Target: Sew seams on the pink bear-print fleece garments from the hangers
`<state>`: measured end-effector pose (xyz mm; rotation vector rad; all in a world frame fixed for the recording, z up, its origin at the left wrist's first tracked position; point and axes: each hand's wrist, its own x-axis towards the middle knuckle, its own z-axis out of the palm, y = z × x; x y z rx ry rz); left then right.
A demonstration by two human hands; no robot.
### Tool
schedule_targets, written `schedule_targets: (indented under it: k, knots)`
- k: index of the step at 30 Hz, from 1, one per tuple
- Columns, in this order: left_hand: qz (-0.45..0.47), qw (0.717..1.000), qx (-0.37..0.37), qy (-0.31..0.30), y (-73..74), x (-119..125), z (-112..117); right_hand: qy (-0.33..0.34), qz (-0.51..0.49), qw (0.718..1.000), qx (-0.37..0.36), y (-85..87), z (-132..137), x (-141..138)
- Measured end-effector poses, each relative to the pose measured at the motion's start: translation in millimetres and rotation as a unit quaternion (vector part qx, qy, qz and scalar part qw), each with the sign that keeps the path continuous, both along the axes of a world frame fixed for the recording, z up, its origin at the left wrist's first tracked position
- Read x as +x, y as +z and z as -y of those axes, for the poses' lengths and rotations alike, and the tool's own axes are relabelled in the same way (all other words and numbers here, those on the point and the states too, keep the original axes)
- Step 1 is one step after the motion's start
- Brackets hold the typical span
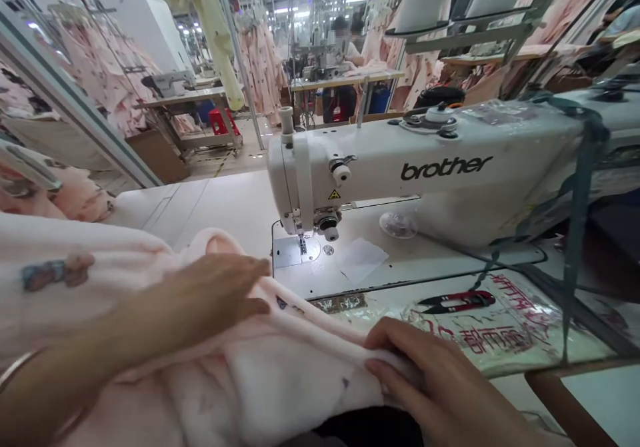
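Two bare hands are on the pale pink cloth point(295, 374), which is thick, fluffy and folded in soft waves, with small printed figures. It lies in front of the sewing machine, along the near side of the table point(235, 197). Our right hand point(425, 374) pinches its edge between thumb and fingers. Our left hand point(215, 294) lies over the cloth with fingers rather straight and thumb apart; whether it grips, we cannot tell.

Just beyond the right hand we see slim snips point(460, 302), red and black, on a shiny plastic covering with red handwriting. Farther, the smooth metal plate point(287, 252) shines below the needle area, near a thin white scrap point(363, 259) and a round clear disc point(399, 225). Above them stretches the glossy white sewing machine point(370, 160). Behind it we see tapered white cones point(423, 0) and, well apart, pink garments point(260, 67) hanging in loose folds.
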<state>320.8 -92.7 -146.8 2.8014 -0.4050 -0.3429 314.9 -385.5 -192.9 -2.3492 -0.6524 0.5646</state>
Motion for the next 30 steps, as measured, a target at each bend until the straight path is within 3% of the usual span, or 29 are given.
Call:
schedule_targets:
  k: [4,7,12,16,20,23,30]
  knots:
    - [0.015,0.993,-0.043,-0.108,-18.5,-7,76,-0.009,0.041,0.999,-0.012,-6.0,1,8]
    - [-0.009,0.988,-0.052,-0.142,-33.9,1,101,0.001,0.029,1.0,0.008,-6.6,4,11]
    - [-0.093,0.985,-0.102,-0.104,-39.6,7,80,0.014,0.008,0.998,0.057,1.9,-1,20]
    - [-0.14,0.979,-0.12,-0.082,-32.5,6,59,0.061,-0.148,0.981,0.106,3.4,-19,45]
    - [-0.166,0.971,-0.148,-0.09,-29.7,12,55,0.115,-0.269,0.947,0.133,5.4,-25,71]
    - [-0.159,0.971,-0.156,-0.085,-32.5,15,55,0.137,-0.285,0.94,0.131,9.6,-23,80]
    - [-0.149,0.972,-0.166,-0.072,-35.5,13,52,0.115,-0.257,0.952,0.124,13.1,-24,79]
